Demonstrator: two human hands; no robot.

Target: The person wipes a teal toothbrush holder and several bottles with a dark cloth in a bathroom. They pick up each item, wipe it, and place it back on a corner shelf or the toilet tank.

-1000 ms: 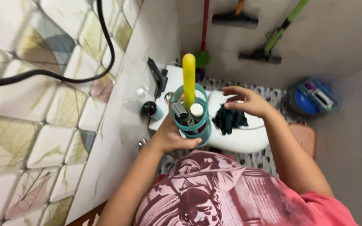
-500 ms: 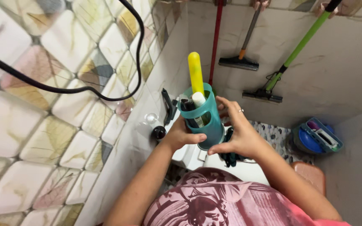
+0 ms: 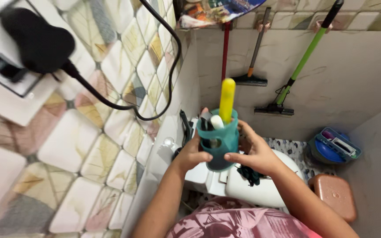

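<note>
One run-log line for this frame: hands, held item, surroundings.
left hand: grips teal holder | right hand: steadies it | contents: yellow handle upright | below: white toilet

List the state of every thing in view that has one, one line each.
Teal holder: lifted, upright, clasped in both hands.
Yellow handle: standing in the holder, sticking out above it.
Left hand: gripping the holder.
Right hand: gripping the holder.
Black plug: plugged into the wall socket.
Green squeegee: hung on the wall.
</note>
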